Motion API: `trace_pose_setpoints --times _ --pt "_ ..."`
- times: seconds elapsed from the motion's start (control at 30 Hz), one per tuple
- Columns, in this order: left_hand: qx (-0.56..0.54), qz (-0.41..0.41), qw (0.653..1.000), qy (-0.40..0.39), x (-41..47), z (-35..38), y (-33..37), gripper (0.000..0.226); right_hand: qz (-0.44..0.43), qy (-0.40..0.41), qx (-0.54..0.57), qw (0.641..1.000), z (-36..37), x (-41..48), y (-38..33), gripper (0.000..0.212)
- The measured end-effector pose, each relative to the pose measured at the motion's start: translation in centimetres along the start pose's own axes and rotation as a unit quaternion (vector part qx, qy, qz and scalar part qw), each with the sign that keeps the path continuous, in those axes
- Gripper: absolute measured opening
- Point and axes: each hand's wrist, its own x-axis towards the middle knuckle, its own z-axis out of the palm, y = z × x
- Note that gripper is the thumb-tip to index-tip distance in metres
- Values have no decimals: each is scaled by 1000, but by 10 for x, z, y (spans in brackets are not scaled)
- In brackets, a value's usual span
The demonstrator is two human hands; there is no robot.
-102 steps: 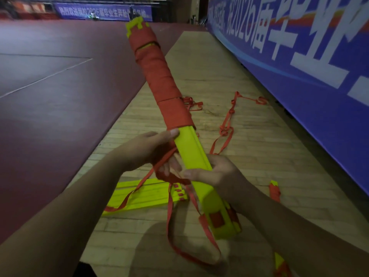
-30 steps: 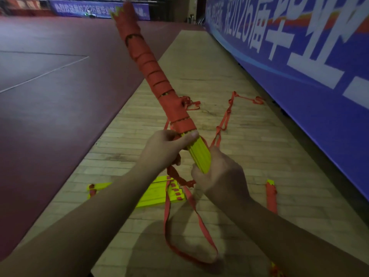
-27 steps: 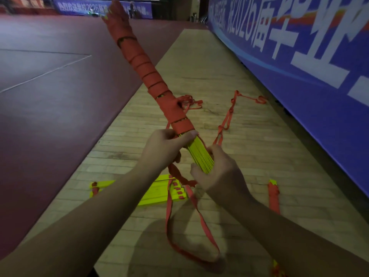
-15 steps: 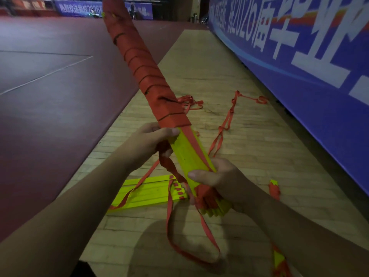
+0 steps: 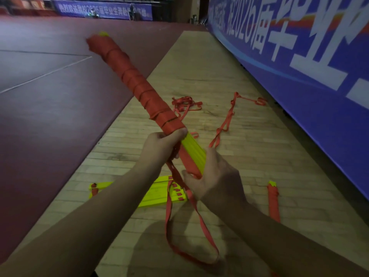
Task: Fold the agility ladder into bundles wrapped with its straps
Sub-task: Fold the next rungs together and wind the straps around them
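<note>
Over wooden gym floor point(image 5: 209, 62), left grip point(image 5: 163, 144) clenches the seemingly stiff, light yellow plastic rung bundle point(image 5: 194, 154) beside its limp red webbing strap point(image 5: 139, 86); right grip point(image 5: 217, 176) clasps just below.

We see a dim hall under soft, even light. Below the right hand point(image 5: 218, 177) a faint shadow lies on the wooden floor point(image 5: 199, 76). Beyond the left hand point(image 5: 160, 145), the far tip of the bundle point(image 5: 139, 86) and the far banner point(image 5: 103, 10) look blurred. Straight lines bend near the edges.
</note>
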Motion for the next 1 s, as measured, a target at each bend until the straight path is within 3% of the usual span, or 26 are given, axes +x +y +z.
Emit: trace_pose_setpoints --times 0.07,0.1,0.17,0.23,0.3,0.47,0.53,0.6,0.67,0.73,0.9,1.0 --pt "-22 18 999 -15 6 -11 2 34 53 -42 140 988 -6 2 -3 52" --pt "-41 29 998 -45 9 -19 4 39 89 -71 234 966 -11 6 -2 45" --pt "-85 52 985 -141 16 -34 8 45 176 -156 412 880 -20 13 1 40" --pt "-107 75 963 -236 19 -46 13 36 223 -233 534 782 -24 15 3 48" --pt "-103 84 948 -288 18 -53 15 41 223 -267 562 750 -24 13 2 55" --pt "-72 81 943 -316 17 -63 17 45 172 -241 530 794 -36 8 -10 26" --pt "-10 56 949 -309 17 -66 19 57 166 -202 517 815 -39 11 -10 21" --pt "64 42 955 -288 18 -67 19 63 153 -147 457 864 -38 12 -9 14" --pt "79 41 962 -258 14 -60 20 53 134 -85 317 935 -28 9 -5 22" --pt "67 33 972 -223 6 -46 22 50 92 -17 162 982 -17 3 -4 32" --pt "95 32 995 -18 1 -14 8 50 -8 39 -7 999 1 -4 -11 49" --pt "54 37 997 30 3 -16 5 46 -29 2 7 1000 11 -10 -14 58"
